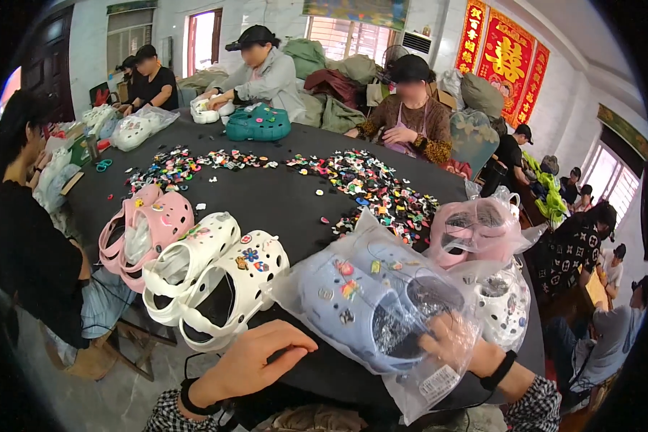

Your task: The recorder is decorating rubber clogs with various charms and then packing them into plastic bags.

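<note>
Right hand inside bagged blue clog; left hand empty.

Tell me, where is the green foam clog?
The green foam clog sits at the black table's far edge, just left of centre, before a seated person in a grey jacket.

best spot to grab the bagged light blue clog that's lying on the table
Probably the heel end of the bagged light blue clog, from the near right, where the right hand already touches the clear plastic bag. The toe points away to the left, and charms stud its top.
</note>
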The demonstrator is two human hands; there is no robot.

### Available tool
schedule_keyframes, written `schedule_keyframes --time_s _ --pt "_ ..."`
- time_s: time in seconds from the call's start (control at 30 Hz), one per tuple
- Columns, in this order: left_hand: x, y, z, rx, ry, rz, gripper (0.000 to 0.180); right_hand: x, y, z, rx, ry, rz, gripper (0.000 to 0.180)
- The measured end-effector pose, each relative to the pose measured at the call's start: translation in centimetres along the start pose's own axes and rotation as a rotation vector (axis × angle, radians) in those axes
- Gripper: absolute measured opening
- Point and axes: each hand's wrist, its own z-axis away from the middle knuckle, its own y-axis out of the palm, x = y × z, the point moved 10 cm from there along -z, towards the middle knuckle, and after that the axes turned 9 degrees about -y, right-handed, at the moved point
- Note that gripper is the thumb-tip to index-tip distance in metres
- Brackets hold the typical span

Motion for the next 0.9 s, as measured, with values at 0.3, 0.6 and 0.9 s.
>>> schedule_keyframes --time_s 0.3,0.6,0.9 --pt "3.2 -3.2 -1.4 -0.11 -0.126 0.362 0.07 3.8 -4.8 2.3 -0.152 -0.191 0.154 0.018" --pt "9.3 0.9 -1.6 0.139 -0.288 0.488 0.059 5.7 -4.2 5.4 -0.091 -0.185 0.151 0.025" --pt "7.3 -0.2 -2.5 0.087 -0.509 0.909 0.052 4.7 -2.9 7.2 0.024 -0.099 0.157 0.032"
